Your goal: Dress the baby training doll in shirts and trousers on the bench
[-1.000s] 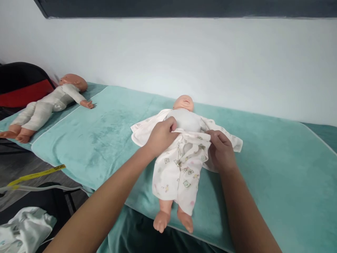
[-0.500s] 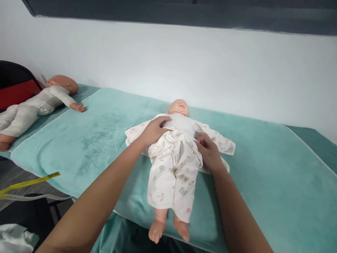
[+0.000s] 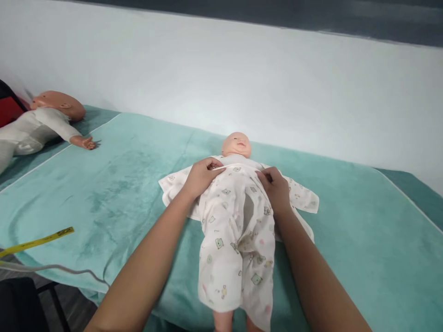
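Note:
A baby doll (image 3: 236, 145) lies on its back, head toward the wall and feet toward me. White printed baby pants (image 3: 221, 230) cover its legs and belly, with a gap showing grey-white between the legs. My left hand (image 3: 204, 175) pinches the waistband at the doll's left-hand side as I see it. On the opposite side, my right hand (image 3: 275, 184) grips the waistband's other end. Beneath the doll a matching printed shirt (image 3: 304, 196) lies spread, its sleeves out to both sides. The doll's feet are cut off by the frame's lower edge.
A teal cover (image 3: 104, 184) lies over the table. At the far left rests a second doll (image 3: 38, 124) in a white suit, beside something red (image 3: 9, 110). A yellow strip (image 3: 38, 242) sticks in near the table's left front edge. A white wall (image 3: 207, 78) stands behind.
Both hands have drawn the pants' waistband higher, toward the doll's chest, and the bunched front is now smoother. The camera view has shifted, so the second doll sits further left.

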Demonstrator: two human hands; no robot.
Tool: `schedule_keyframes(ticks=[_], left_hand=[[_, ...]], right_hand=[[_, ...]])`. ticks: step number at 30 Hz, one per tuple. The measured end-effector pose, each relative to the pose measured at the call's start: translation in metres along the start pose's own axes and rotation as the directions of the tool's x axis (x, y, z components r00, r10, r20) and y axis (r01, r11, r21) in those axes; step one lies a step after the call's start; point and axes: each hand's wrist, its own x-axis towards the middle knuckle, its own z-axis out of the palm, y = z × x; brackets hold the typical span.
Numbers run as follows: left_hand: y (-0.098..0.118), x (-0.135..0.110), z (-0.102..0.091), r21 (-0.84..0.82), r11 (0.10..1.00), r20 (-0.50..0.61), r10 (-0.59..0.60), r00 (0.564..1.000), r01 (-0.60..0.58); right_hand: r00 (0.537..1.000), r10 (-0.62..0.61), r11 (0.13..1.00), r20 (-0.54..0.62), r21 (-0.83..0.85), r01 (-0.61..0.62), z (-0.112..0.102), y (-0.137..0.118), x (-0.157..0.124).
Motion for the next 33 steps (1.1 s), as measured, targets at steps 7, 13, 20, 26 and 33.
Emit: schedule_keyframes(ticks=[7,13,20,26,33], left_hand=[[0.011,-0.028,-0.026,0.013,0.999,0.196,-0.048,0.979,0.047],[0.001,-0.049,-0.021,0.042,0.998,0.071,-0.057,0.996,0.054],[-0.002,-0.076,-0.031,-0.072,0.963,0.283,-0.229,0.931,0.259],[0.000,-0.074,-0.034,-0.149,0.926,0.341,-0.281,0.897,0.346],[-0.002,-0.074,-0.022,-0.387,0.873,0.202,-0.234,0.951,0.297]], right_hand=[[0.984,0.110,0.981,0.141,0.142,-0.130,-0.010,0.000,-0.009],[0.867,0.189,0.865,0.461,0.339,-0.369,-0.031,0.004,-0.011],[0.665,0.132,0.793,0.736,0.324,-0.516,-0.056,0.015,-0.015],[0.649,0.032,0.758,0.760,0.405,-0.511,-0.059,0.010,-0.022],[0.780,0.073,0.715,0.622,0.512,-0.476,-0.038,0.014,-0.028]])
